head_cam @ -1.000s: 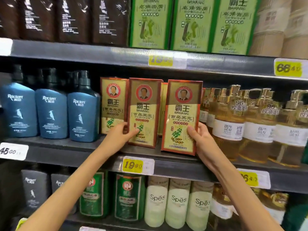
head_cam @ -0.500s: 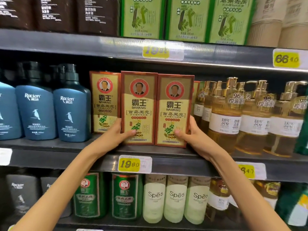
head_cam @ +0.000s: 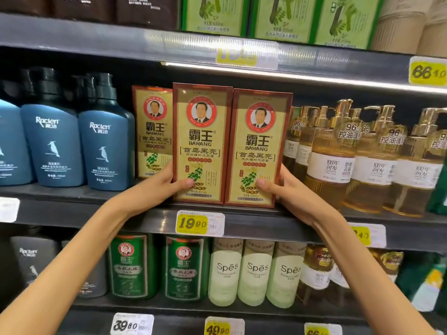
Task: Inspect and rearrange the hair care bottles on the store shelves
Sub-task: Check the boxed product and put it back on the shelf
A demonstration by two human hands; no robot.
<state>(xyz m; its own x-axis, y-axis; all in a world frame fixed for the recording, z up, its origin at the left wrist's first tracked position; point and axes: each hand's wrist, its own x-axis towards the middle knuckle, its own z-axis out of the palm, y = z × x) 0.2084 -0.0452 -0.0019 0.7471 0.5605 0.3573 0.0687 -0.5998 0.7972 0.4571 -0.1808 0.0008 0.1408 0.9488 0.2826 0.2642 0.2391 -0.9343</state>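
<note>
Two red-and-gold Bawang boxes stand upright side by side at the front edge of the middle shelf (head_cam: 314,217). My left hand (head_cam: 157,187) grips the left box (head_cam: 200,141) by its lower left side, thumb on the front. My right hand (head_cam: 287,192) grips the right box (head_cam: 258,146) by its lower right side, thumb on the front. The two boxes touch each other. A third matching box (head_cam: 151,131) stands further back to their left.
Dark blue Raclen pump bottles (head_cam: 106,139) stand left of the boxes, amber gold-pump bottles (head_cam: 333,153) to the right. The shelf above holds green boxes (head_cam: 280,18); the shelf below holds green Bawang bottles (head_cam: 183,267) and pale Spes bottles (head_cam: 256,272). Yellow price tags line the shelf edges.
The right box, tilted and apart a second ago, now stands upright against the left box. Both hands stay on the boxes, which sit square on the shelf.
</note>
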